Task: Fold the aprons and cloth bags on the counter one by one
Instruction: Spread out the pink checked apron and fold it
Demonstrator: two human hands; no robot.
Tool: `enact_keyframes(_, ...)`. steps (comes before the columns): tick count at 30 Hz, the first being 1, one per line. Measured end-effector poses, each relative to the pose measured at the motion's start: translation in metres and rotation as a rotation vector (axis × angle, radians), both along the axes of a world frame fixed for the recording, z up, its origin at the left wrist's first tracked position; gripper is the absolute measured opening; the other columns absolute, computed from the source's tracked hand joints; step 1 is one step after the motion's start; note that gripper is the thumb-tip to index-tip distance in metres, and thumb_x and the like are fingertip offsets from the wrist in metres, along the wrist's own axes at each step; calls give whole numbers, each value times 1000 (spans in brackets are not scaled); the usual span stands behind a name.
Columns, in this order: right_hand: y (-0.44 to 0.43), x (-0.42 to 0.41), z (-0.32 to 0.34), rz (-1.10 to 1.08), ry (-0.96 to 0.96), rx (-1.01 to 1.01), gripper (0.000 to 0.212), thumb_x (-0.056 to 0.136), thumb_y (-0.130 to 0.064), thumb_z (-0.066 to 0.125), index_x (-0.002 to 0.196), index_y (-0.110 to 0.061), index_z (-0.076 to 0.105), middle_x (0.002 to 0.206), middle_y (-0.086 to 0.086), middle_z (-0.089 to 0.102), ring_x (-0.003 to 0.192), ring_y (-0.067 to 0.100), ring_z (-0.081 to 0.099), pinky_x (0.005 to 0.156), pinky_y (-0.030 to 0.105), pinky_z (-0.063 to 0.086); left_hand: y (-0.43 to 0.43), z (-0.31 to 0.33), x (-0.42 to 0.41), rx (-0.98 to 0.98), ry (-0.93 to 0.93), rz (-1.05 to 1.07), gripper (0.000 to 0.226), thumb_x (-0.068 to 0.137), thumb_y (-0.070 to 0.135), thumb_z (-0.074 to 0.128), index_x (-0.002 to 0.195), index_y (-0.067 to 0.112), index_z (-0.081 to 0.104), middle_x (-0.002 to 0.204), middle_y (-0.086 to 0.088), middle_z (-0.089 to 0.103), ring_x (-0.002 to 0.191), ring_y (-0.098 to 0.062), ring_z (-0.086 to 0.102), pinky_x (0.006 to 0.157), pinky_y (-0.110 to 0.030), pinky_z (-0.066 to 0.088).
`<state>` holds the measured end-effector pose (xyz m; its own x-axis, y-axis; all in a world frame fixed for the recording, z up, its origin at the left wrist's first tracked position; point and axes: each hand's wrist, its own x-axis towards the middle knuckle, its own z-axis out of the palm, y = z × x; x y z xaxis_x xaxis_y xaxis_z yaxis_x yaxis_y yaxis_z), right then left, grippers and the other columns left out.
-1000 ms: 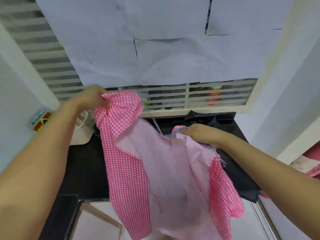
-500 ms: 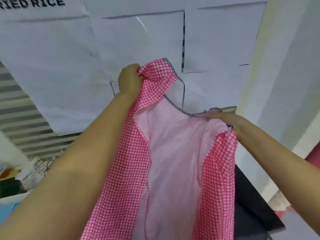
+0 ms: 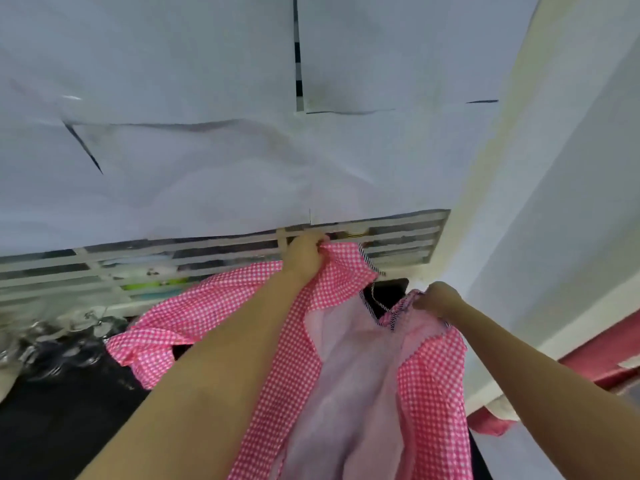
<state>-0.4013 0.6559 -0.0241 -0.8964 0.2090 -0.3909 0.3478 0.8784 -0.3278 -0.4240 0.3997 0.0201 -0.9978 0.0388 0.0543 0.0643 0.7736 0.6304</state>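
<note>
Head view: left grip and right grip each pinch an upper corner of the pink gingham apron, which hangs between them over the black table. Behind is a louvred window.

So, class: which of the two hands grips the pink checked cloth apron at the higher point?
The left hand, gripping the pink checked cloth apron up by the white slatted grille; the right hand pinches it lower, nearer the white wall.
</note>
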Motion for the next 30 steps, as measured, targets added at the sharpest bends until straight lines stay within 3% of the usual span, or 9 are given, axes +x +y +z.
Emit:
enact_keyframes(2,-3,-16,-17,43,8,47,30,90,-23,56,106,2,56,88,8,51,92,25,57,71,24,45,2,-22,11,24,-128,-61,37,91,8,58,129,10,57,127,-9,61,114,-23,57,96,-22,35)
enact_keyframes(4,-19,-25,-19,115,127,57,35,86,-13,57,118,-2,49,112,15,52,108,33,52,88,34,42,-5,-40,25,40,-162,-39,44,89,6,61,132,10,53,130,-9,59,115,-22,57,95,-21,37)
enact_keyframes(7,-67,-28,-5,338,334,-142,27,86,2,53,110,-8,62,110,4,57,91,18,56,77,23,44,-26,-61,52,188,-163,127,38,89,6,61,127,10,57,127,-6,60,111,-16,57,98,-21,39)
enact_keyframes(10,-121,-18,5,580,358,-324,21,91,0,50,101,-12,65,96,-3,59,75,5,53,66,10,37,-62,-79,91,230,-147,327,24,88,10,65,111,12,62,110,0,64,98,-13,59,94,-26,46)
enact_keyframes(13,-169,-4,0,877,268,-396,25,90,1,51,108,-12,65,105,-3,63,89,6,55,82,13,39,-110,-96,143,178,-242,513,30,86,21,69,114,15,59,114,1,58,103,-14,55,89,-27,42)
enact_keyframes(17,-221,8,-20,1172,154,-445,28,92,-1,53,113,-13,67,116,1,67,105,14,60,94,18,41,-163,-115,215,0,-502,652,70,78,46,74,134,14,45,131,-8,47,119,-25,47,100,-39,42)
enact_keyframes(22,-280,22,-47,1380,-40,-365,34,92,2,52,120,-12,64,126,3,62,114,16,57,98,17,38,-179,-136,280,24,-788,573,73,75,58,70,131,20,45,123,-3,48,115,-21,48,99,-35,39)
enact_keyframes(28,-329,51,-74,1488,-106,-226,41,93,-11,57,134,-13,52,135,4,55,120,19,53,102,29,39,-182,-159,326,133,-556,1015,61,87,57,56,130,14,50,124,-6,46,117,-24,46,102,-39,41)
enact_keyframes(30,-336,57,-84,1502,-118,-139,59,89,-15,64,142,-13,40,140,7,48,124,23,49,103,32,38,-188,-163,337,110,-605,988,44,88,53,57,115,19,57,112,-2,53,108,-22,51,94,-37,45)
